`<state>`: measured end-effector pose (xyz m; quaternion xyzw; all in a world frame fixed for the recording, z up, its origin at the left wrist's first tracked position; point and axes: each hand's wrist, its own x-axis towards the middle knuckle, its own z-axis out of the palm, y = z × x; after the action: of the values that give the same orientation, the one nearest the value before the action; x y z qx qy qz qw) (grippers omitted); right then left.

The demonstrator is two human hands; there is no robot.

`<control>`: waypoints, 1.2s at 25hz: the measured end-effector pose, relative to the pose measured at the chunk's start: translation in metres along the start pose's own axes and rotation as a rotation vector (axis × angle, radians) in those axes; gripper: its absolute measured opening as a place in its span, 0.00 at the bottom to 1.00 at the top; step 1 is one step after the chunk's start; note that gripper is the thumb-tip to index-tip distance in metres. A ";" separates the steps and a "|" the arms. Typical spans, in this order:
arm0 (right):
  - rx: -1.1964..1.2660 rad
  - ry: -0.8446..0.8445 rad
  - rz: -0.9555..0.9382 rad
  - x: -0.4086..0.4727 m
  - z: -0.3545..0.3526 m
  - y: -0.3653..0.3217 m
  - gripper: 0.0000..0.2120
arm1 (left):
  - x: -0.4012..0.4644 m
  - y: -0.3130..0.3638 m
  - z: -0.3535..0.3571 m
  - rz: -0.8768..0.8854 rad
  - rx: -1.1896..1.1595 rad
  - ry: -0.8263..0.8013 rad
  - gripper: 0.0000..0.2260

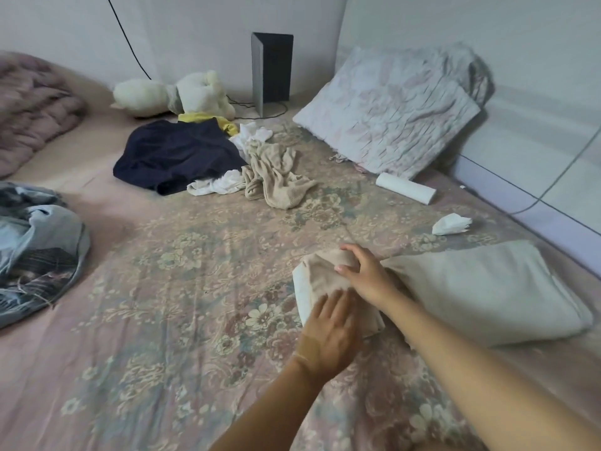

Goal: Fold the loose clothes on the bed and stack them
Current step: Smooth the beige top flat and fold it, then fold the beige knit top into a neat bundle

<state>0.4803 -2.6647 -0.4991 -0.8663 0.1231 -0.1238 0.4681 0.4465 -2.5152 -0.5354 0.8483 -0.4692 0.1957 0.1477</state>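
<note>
Left hand (328, 333) flat, pressing beige garment (320, 281) on bed (182, 288); right hand (367, 275) grips its far end; grey fold (487, 288) beside.

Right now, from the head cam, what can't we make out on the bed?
- Beige garment: its type and how far folded, covered by the left hand and right hand.
- Yellow item: mostly under the navy garment.
- Blue-grey bundle: cut by the left frame edge.
- Loose pile: piece count unclear, tangled.

Floral-sheeted bed (195, 288) carries loose clothes (208, 157), pillow (390, 115), folded grey cloth (487, 288), plush toy (175, 92).
</note>
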 end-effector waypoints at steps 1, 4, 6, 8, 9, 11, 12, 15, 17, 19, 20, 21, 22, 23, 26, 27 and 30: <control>0.069 0.031 0.005 -0.002 0.005 -0.001 0.16 | 0.003 -0.006 -0.005 -0.088 0.015 -0.028 0.20; 0.318 0.096 0.090 0.002 0.015 -0.002 0.16 | -0.001 -0.020 -0.002 -0.268 0.081 -0.095 0.22; 0.161 0.037 0.102 0.005 0.017 -0.001 0.19 | -0.007 -0.020 0.005 -0.326 0.042 -0.115 0.25; -0.288 -0.015 0.037 0.001 0.021 -0.002 0.24 | -0.012 -0.017 0.017 -0.358 0.004 -0.121 0.26; -0.511 -0.005 -0.052 -0.005 0.025 -0.003 0.26 | -0.014 -0.015 0.022 -0.366 -0.008 -0.125 0.26; -0.723 -0.052 -0.245 -0.016 0.034 -0.005 0.25 | -0.018 -0.014 0.030 -0.369 0.000 -0.117 0.26; -0.738 -0.123 -0.274 -0.017 0.038 -0.003 0.26 | -0.019 -0.014 0.033 -0.361 0.015 -0.117 0.26; -0.514 -0.235 -0.111 -0.006 0.040 0.017 0.21 | -0.026 -0.016 0.044 -0.349 0.017 -0.122 0.27; -0.412 -0.175 -0.102 0.001 0.044 0.033 0.20 | -0.026 -0.019 0.049 -0.348 0.010 -0.114 0.27; -0.390 -0.137 -0.136 0.003 0.050 0.041 0.20 | -0.027 -0.021 0.053 -0.336 0.030 -0.123 0.27; -0.391 -0.132 -0.131 0.004 0.052 0.042 0.20 | -0.027 -0.023 0.055 -0.336 0.031 -0.144 0.27; -0.406 -0.143 -0.113 0.004 0.052 0.040 0.20 | -0.025 -0.024 0.054 -0.338 0.024 -0.167 0.27; -0.443 -0.172 -0.086 0.003 0.050 0.035 0.20 | -0.022 -0.025 0.050 -0.342 0.015 -0.210 0.27; -0.489 -0.203 -0.056 0.003 0.047 0.028 0.20 | -0.019 -0.025 0.044 -0.345 0.005 -0.258 0.27; -0.739 -0.180 -0.082 -0.008 0.041 0.012 0.25 | -0.034 -0.041 0.011 -0.300 -0.028 -0.381 0.27; -0.836 -0.134 -0.124 -0.017 0.043 0.007 0.27 | -0.046 -0.054 -0.004 -0.261 -0.005 -0.413 0.27; -0.894 -0.137 -0.114 -0.041 0.056 0.001 0.28 | -0.091 -0.117 -0.039 -0.224 0.210 -0.474 0.30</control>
<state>0.4598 -2.6084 -0.5336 -0.9949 0.0853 -0.0264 0.0476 0.4949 -2.3708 -0.5519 0.9276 -0.3713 0.0220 -0.0343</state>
